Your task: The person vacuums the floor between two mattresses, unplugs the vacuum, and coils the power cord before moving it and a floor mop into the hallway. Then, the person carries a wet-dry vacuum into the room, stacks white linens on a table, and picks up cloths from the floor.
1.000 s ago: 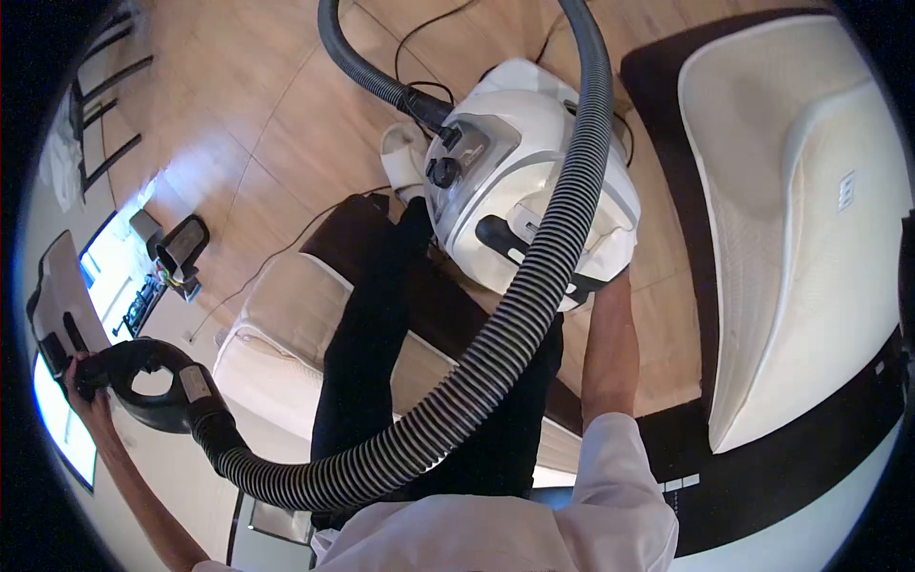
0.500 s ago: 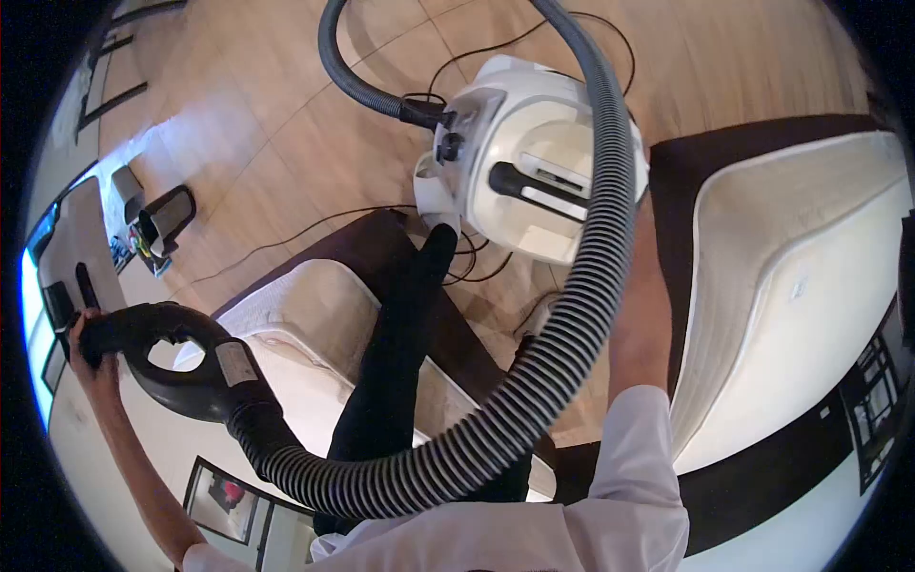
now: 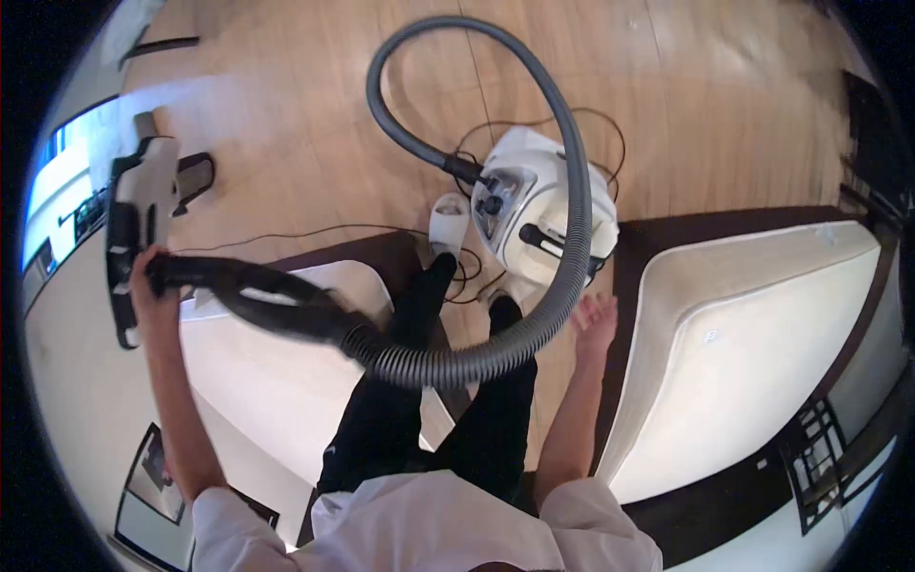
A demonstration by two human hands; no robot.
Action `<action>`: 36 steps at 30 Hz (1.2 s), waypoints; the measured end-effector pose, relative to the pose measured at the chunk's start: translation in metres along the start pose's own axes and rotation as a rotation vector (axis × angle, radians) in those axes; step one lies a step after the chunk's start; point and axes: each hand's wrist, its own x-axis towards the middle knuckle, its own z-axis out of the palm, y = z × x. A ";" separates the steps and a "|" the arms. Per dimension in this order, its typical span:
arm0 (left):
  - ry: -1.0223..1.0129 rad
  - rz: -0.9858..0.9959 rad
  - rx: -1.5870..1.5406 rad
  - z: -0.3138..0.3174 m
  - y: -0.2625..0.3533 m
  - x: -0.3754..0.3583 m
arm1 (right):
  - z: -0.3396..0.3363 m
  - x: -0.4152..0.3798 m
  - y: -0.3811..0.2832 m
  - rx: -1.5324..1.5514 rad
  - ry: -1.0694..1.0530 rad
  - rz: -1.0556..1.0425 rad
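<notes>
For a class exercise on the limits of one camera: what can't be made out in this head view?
- Hose handle: smeared by motion blur, details unreadable.
- Left hand: grips the handle's end; fingers wrapped out of sight.
- Vacuum: controls too small, hose crosses it.
- Right foot: hidden behind the hose.
- Right hand: open, touching nothing.

The vacuum cleaner (image 3: pixel 534 205) is showing up white with a black handle, and its ribbed hose (image 3: pixel 562 276) is looking grey. The floor (image 3: pixel 315 105) is glowing light brown wood, the mattress (image 3: pixel 753 324) is looking cream, and the trousers (image 3: pixel 400 419) are looking black.
</notes>
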 end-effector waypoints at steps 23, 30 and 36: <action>0.491 -1.106 -1.092 0.405 -0.053 0.438 | 0.140 -0.069 -0.064 -1.324 0.171 -0.745; 0.271 -0.730 -0.979 0.514 -0.107 0.521 | 0.156 -0.056 -0.047 -1.079 0.400 -0.489; 0.366 -0.704 -0.872 0.528 -0.086 0.506 | 0.150 -0.034 -0.026 -0.877 0.445 -0.450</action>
